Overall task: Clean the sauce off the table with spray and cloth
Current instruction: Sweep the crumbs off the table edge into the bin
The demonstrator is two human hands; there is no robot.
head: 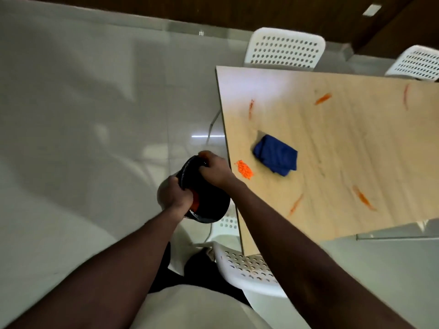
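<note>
Both hands held a black bowl (211, 205) out past the edge of the desk (356, 150), over the floor, probably so that no more sauce fell on the wood. The left hand (174, 194) had its fingers curled round the bowl's near rim. The right hand (213, 168) pinched the black lid (190, 169), which was tilted half off with red sauce showing beneath. The blue cloth (275, 154) lay crumpled on the desk beside an orange sauce heap (244, 169), with sauce streaks (322, 99) farther off. No spray bottle showed, and no writing could be read.
</note>
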